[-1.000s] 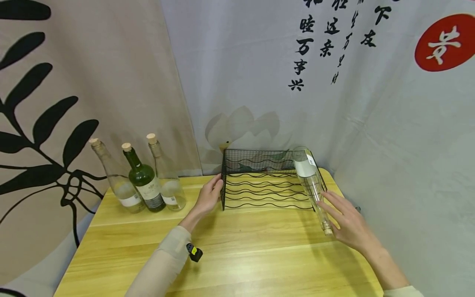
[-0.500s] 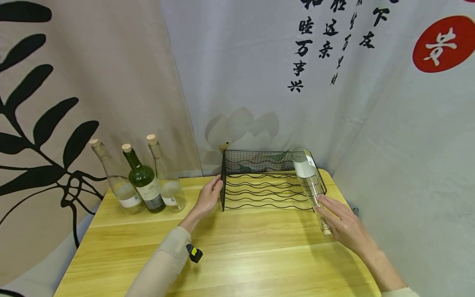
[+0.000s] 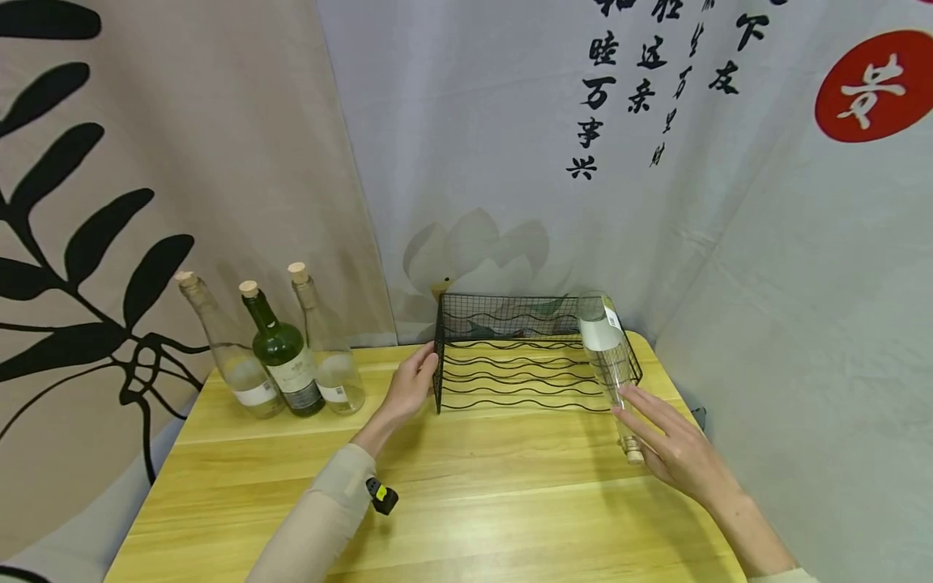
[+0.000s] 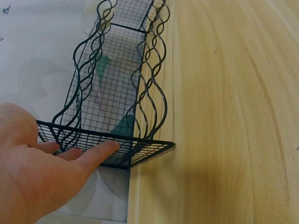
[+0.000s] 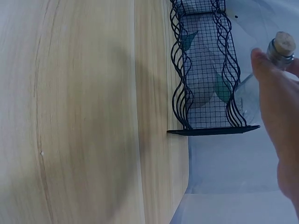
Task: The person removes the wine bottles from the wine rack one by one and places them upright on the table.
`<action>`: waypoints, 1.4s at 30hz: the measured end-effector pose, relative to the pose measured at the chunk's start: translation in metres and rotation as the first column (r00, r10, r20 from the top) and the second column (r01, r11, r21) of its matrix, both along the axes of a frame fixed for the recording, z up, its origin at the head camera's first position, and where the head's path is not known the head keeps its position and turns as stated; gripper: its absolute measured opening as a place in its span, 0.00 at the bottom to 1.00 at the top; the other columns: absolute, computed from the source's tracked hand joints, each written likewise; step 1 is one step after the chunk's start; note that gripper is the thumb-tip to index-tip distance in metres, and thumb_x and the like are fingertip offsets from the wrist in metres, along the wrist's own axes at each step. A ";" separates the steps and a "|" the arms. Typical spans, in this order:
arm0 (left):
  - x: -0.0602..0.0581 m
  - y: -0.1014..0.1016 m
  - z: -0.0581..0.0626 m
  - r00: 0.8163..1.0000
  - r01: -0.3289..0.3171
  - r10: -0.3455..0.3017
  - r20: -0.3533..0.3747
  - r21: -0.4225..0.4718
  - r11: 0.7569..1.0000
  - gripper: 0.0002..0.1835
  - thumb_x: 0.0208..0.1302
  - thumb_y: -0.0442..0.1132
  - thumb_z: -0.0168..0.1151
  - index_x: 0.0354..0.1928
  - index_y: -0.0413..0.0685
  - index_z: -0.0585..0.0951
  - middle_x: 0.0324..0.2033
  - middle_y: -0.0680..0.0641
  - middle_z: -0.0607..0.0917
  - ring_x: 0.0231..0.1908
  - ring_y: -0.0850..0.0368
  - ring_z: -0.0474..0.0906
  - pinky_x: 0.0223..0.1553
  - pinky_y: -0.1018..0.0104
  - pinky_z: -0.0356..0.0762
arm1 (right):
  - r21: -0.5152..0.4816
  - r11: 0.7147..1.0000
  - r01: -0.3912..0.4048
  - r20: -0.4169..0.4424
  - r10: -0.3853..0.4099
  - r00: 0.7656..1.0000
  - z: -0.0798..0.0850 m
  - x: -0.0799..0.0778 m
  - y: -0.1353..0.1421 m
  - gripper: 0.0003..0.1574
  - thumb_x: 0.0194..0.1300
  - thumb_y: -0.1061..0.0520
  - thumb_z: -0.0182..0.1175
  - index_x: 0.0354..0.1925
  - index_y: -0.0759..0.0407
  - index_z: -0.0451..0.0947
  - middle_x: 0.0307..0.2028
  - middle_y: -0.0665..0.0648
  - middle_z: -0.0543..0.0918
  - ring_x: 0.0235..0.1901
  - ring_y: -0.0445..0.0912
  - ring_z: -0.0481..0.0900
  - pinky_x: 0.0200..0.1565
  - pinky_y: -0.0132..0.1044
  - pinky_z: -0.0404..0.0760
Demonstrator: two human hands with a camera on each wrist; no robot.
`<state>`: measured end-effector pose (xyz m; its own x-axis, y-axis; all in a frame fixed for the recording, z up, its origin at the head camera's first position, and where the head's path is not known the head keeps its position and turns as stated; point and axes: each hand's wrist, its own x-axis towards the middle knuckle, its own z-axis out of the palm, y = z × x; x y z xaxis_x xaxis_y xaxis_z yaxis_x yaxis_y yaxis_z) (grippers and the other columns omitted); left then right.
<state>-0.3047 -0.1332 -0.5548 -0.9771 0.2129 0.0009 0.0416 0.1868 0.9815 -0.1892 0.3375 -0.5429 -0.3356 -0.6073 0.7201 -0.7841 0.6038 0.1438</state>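
A black wire wine rack (image 3: 438,380) with wavy rails stands at the table's back. My left hand (image 3: 410,382) rests against its left mesh end, the fingers fairly straight along the panel in the left wrist view. Across the rails at the right end lies a clear glass bottle (image 3: 603,348), its base toward the wall and its corked neck toward me. My right hand (image 3: 674,441) holds that bottle near the neck. In the right wrist view the thumb is on one side of the neck, below the cork (image 5: 284,43), with a finger on the other side, partly out of frame.
At the table's back left stand a clear corked bottle (image 3: 248,380), a green wine bottle (image 3: 280,344) and another clear bottle (image 3: 338,380). Cloth (image 3: 496,146) hangs close behind the rack and along the right side. The wooden table (image 3: 510,502) extends in front.
My right hand and the bottle's neck have shifted slightly to the left, so the bottle lies less slanted. My left hand has stayed at the rack's left end.
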 end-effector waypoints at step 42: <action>0.001 0.000 0.000 1.000 -0.005 0.004 -0.006 -0.014 1.000 0.32 0.95 0.53 0.43 0.91 0.53 0.61 0.87 0.36 0.66 0.85 0.31 0.66 0.73 0.29 0.81 | -0.332 0.943 0.010 0.040 0.003 0.999 0.061 -0.026 -0.049 0.34 0.89 0.44 0.60 0.61 0.77 0.84 0.60 0.79 0.87 0.66 0.63 0.86 0.82 0.27 0.73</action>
